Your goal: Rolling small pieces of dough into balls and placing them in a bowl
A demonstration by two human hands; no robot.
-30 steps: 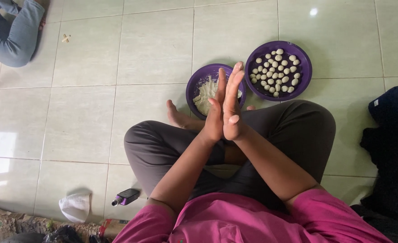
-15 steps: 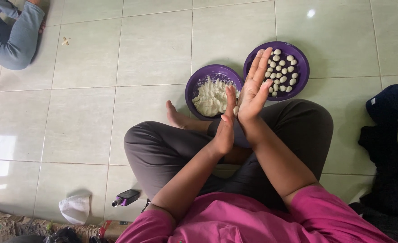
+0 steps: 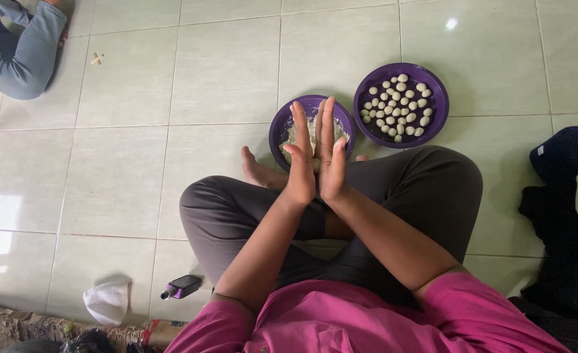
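I see left hand [image 3: 300, 171] pressed flat against right hand [image 3: 331, 163], palms together over dough bowl [image 3: 282, 127]; anything between: cannot tell.

Sat cross-legged on the floor [image 3: 138, 170], knees [image 3: 201, 202] spread wide to either side. Palms pressed together, left hand [image 3: 300, 163] against right hand [image 3: 333, 160], directly over the near bowl [image 3: 281, 127]. Second bowl [image 3: 433, 82] just beside, to the right, full of small balls. Open tile ahead and to the left. Dark bundle [image 3: 563, 209] crowding the right; bottle [image 3: 181, 286] and cloth [image 3: 108, 302] behind left.
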